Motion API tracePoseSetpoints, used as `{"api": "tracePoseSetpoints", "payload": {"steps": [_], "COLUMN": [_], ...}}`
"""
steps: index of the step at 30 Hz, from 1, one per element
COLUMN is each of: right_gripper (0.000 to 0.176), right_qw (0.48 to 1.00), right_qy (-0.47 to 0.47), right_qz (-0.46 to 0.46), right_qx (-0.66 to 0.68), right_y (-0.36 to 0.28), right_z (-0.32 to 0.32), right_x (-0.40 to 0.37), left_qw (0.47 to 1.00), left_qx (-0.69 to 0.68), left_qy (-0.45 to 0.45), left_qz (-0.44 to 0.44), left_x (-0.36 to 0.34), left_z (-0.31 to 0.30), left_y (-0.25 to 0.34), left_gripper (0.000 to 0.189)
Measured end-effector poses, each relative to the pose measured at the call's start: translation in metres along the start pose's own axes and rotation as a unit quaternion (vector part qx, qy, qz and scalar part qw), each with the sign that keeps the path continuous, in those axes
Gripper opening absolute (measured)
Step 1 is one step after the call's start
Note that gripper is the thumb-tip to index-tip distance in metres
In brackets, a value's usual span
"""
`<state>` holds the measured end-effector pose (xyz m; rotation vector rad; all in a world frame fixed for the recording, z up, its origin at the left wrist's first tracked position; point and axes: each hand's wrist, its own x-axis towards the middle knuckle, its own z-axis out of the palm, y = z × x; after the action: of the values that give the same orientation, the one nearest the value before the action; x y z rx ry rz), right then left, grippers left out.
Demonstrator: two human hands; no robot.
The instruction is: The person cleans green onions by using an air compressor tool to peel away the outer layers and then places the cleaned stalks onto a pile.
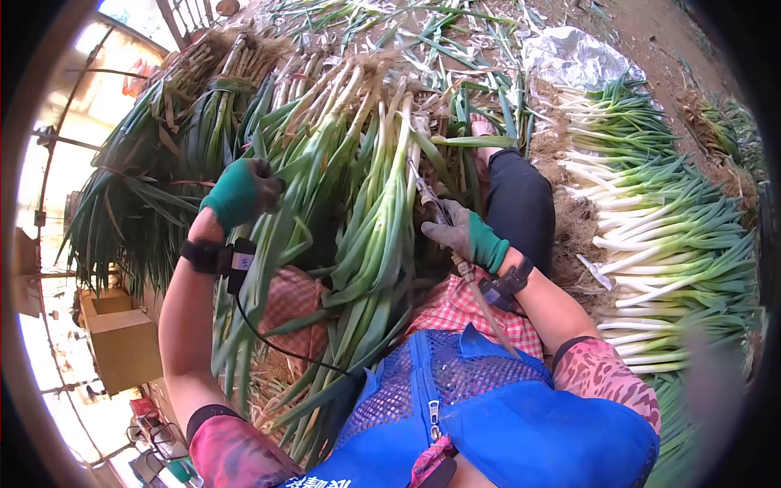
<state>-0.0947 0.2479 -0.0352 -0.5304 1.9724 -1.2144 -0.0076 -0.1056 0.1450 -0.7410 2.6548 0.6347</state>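
Note:
My left hand [244, 193], in a green glove with a dark palm, is closed at the left of a loose bunch of long green onions [378, 195]. A green onion leaf [294, 169] runs from its curled fingertips. The bunch lies across my lap, roots away from me and leaves toward me. My right hand [465, 236], gloved alike, is wrapped round an air blow gun [435, 205] with a thin metal nozzle. The nozzle tip points at the pale stems on the bunch's right side. From the gun a hose [486, 309] runs down toward my body.
At the left are tied bundles of unpeeled green onions [163, 138]. A long row of white-stemmed green onions [651, 236] lies at the right, with silvery plastic sheeting [582, 57] at its far end. Leaf scraps litter the ground. A cardboard box [122, 342] stands left.

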Motion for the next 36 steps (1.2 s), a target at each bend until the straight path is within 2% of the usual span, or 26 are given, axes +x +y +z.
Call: {"api": "tracePoseSetpoints", "payload": {"steps": [2, 3, 5, 6, 7, 8, 10, 12, 13, 14, 15, 17, 19, 22, 23, 24, 25, 26, 27, 28, 30, 32, 34, 35, 36], "right_gripper": [0.068, 0.069, 0.074, 0.067, 0.060, 0.059, 0.062, 0.066, 0.071, 0.071, 0.071, 0.073, 0.073, 0.071, 0.070, 0.069, 0.067, 0.065, 0.063, 0.057, 0.054, 0.055, 0.057, 0.057, 0.058], "right_qw": [1.000, 0.999, 0.999, 0.999, 0.998, 0.999, 1.000, 0.999, 1.000, 1.000, 1.000, 0.999, 0.999, 1.000, 1.000, 0.999, 0.999, 0.998, 0.997, 0.997, 0.996, 0.995, 0.994, 0.995, 0.995], "right_qy": [-0.020, -0.032, -0.038, -0.021, -0.004, 0.002, 0.018, 0.036, 0.001, 0.011, 0.019, 0.032, 0.011, 0.010, 0.020, 0.031, 0.047, 0.061, 0.072, 0.054, 0.018, 0.031, 0.025, 0.012, 0.000], "right_qz": [0.015, 0.025, 0.013, -0.002, -0.015, -0.011, -0.018, -0.038, -0.009, -0.006, -0.003, 0.001, 0.009, -0.003, -0.009, -0.015, -0.005, 0.005, 0.016, -0.008, 0.020, -0.045, -0.076, -0.078, -0.080], "right_qx": [0.005, 0.017, 0.037, 0.045, 0.053, 0.035, 0.013, 0.003, 0.016, 0.006, -0.003, -0.018, -0.035, -0.023, -0.021, -0.017, -0.013, -0.008, -0.006, 0.057, 0.091, 0.080, 0.068, 0.064, 0.060], "right_y": [-0.003, -0.004, -0.002, 0.004, 0.011, 0.014, 0.019, 0.023, 0.012, 0.015, 0.019, 0.018, 0.009, 0.003, 0.003, 0.003, 0.006, 0.012, 0.019, 0.029, 0.004, 0.006, -0.001, -0.019, -0.028], "right_z": [-0.001, 0.000, 0.003, 0.007, 0.012, 0.011, 0.009, 0.008, 0.000, -0.001, 0.000, 0.004, 0.005, 0.002, 0.002, 0.002, 0.003, 0.004, 0.006, 0.009, -0.002, 0.000, -0.001, -0.007, -0.009], "right_x": [-0.001, 0.000, 0.001, 0.002, 0.002, 0.001, -0.004, -0.009, -0.015, -0.012, -0.008, -0.003, -0.001, -0.004, -0.005, -0.006, -0.003, 0.000, 0.004, 0.010, -0.004, -0.013, -0.037, -0.059, -0.072], "left_qw": [0.993, 0.996, 0.988, 0.973, 0.978, 0.972, 0.989, 0.993, 0.979, 0.986, 0.964, 0.955, 0.902, 0.845, 0.858, 0.804, 0.822, 0.836, 0.864, 0.917, 0.970, 0.950, 0.942, 0.944, 0.949], "left_qx": [-0.110, -0.064, 0.002, 0.036, 0.108, 0.155, 0.087, -0.105, -0.192, -0.131, -0.066, 0.009, 0.059, 0.284, 0.216, 0.249, 0.169, 0.087, -0.032, -0.078, -0.168, -0.289, -0.333, -0.326, -0.312], "left_qy": [-0.048, -0.030, 0.089, 0.147, 0.147, 0.173, 0.117, 0.049, 0.023, 0.044, 0.081, 0.028, -0.048, -0.060, -0.042, 0.004, -0.007, -0.020, -0.056, -0.072, -0.100, -0.091, -0.031, -0.033, -0.021], "left_qz": [0.014, 0.046, 0.128, 0.172, 0.097, 0.047, 0.009, -0.031, -0.062, 0.095, 0.246, 0.296, 0.424, 0.449, 0.464, 0.540, 0.543, 0.541, 0.500, 0.385, 0.148, 0.072, 0.012, -0.035, -0.036], "left_x": [-0.007, -0.008, 0.020, 0.038, 0.051, 0.052, 0.088, 0.123, 0.081, 0.092, 0.103, 0.108, 0.107, 0.094, 0.070, 0.062, 0.045, 0.028, 0.022, 0.015, 0.014, 0.021, 0.022, 0.036, 0.043], "left_z": [-0.006, -0.005, 0.014, 0.028, 0.039, 0.056, 0.100, 0.150, 0.139, 0.153, 0.167, 0.166, 0.159, 0.149, 0.138, 0.140, 0.143, 0.145, 0.155, 0.162, 0.169, 0.169, 0.173, 0.177, 0.178], "left_y": [0.021, 0.035, 0.020, 0.009, 0.002, -0.001, -0.047, -0.086, -0.022, -0.035, -0.048, -0.033, -0.003, 0.022, 0.035, 0.036, 0.036, 0.035, 0.029, 0.032, 0.047, 0.058, 0.074, 0.067, 0.062], "left_gripper": [0.035, 0.041, 0.056, 0.064, 0.081, 0.087, 0.089, 0.084, 0.077, 0.068, 0.060, 0.038, 0.040, 0.034, 0.031, 0.028, 0.028, 0.028, 0.029, 0.025, 0.020, 0.036, 0.043, 0.043, 0.043]}}
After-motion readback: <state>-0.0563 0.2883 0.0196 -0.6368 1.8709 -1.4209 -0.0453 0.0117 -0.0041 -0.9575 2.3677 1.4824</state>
